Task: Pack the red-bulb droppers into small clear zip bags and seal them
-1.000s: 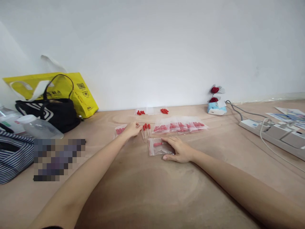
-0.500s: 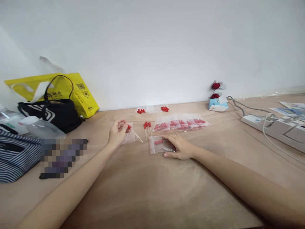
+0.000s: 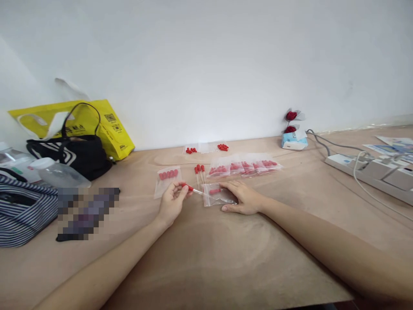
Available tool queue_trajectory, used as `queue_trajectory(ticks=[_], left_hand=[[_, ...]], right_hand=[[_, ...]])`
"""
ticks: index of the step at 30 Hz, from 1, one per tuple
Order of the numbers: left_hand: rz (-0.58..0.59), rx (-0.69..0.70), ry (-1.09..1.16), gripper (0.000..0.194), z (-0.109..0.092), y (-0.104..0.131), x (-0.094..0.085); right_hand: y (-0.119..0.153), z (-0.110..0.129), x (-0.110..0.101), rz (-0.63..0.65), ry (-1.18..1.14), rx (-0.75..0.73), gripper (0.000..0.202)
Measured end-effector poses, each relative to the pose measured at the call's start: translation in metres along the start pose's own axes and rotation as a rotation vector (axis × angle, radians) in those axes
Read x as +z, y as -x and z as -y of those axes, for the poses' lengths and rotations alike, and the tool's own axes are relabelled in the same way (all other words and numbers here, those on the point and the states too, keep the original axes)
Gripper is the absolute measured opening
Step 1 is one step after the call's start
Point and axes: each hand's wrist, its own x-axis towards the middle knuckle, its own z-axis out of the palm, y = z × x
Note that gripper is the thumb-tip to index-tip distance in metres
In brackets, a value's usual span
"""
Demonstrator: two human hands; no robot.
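Observation:
My left hand [image 3: 172, 201] pinches a thin clear dropper with a red bulb [image 3: 189, 188], its tip pointing right at the mouth of a small clear zip bag [image 3: 217, 194]. That bag lies flat on the wooden table [image 3: 206, 258] with one red-bulbed dropper inside. My right hand [image 3: 244, 199] rests on the bag's right end, pressing it down. Just behind lie three loose red-bulbed droppers [image 3: 199, 171]. Another bag of red bulbs [image 3: 167, 177] lies left of them.
A row of filled bags [image 3: 245, 168] lies behind the right hand, with loose red caps [image 3: 222, 147] near the wall. At left stand a black bag [image 3: 75, 155], yellow bag [image 3: 106, 125], bottle [image 3: 56, 175] and striped bag [image 3: 22, 213]. A power strip [image 3: 371, 172] lies at right.
My left hand picked one dropper from the loose group, lifted it, then brought it down and right to the open bag's mouth. The right hand stayed on the bag.

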Motion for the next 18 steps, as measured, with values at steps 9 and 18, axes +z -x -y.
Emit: queue_trajectory(ticks=[9,18], left_hand=[[0.402,0.244,-0.637,0.022,-0.010,0.009,0.008],[0.392,0.118,-0.673,0.026,0.000,-0.007,0.024]], right_hand=[[0.000,0.000,0.001,-0.018,0.001,-0.011,0.071],[0.000,0.002,-0.001,0.009,0.014,-0.016,0.070]])
